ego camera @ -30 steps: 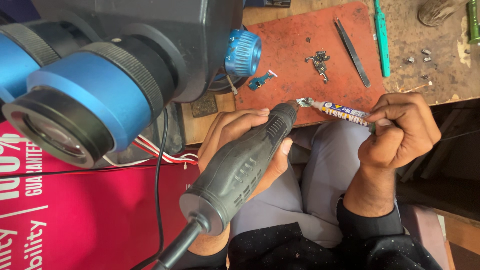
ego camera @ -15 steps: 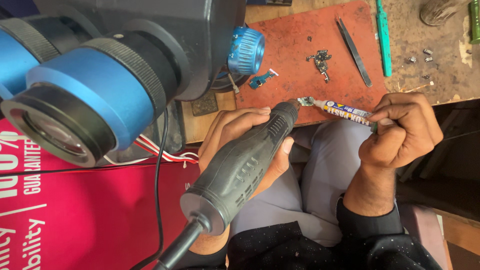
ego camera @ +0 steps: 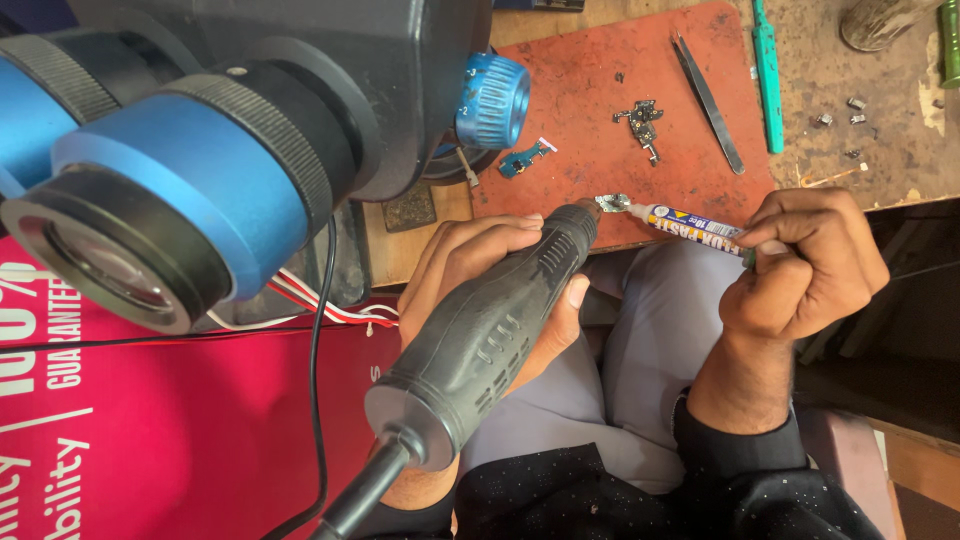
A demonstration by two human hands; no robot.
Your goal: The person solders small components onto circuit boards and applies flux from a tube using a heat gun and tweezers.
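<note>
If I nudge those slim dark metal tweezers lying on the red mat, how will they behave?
The slim dark metal tweezers lie flat, so they would probably slide or pivot, not roll. They look light and stiff. The red mat looks grippy, likely limiting the slide.

A worn wooden bench (ego camera: pixel 880 150) carries a red mat (ego camera: pixel 600 120). On the mat lie tweezers (ego camera: pixel 708 100), a small metal part (ego camera: pixel 641 122) and a blue board piece (ego camera: pixel 526 158). A green tool (ego camera: pixel 767 75) lies at the mat's edge, with small bits (ego camera: pixel 838 112) on the bare wood.
</note>
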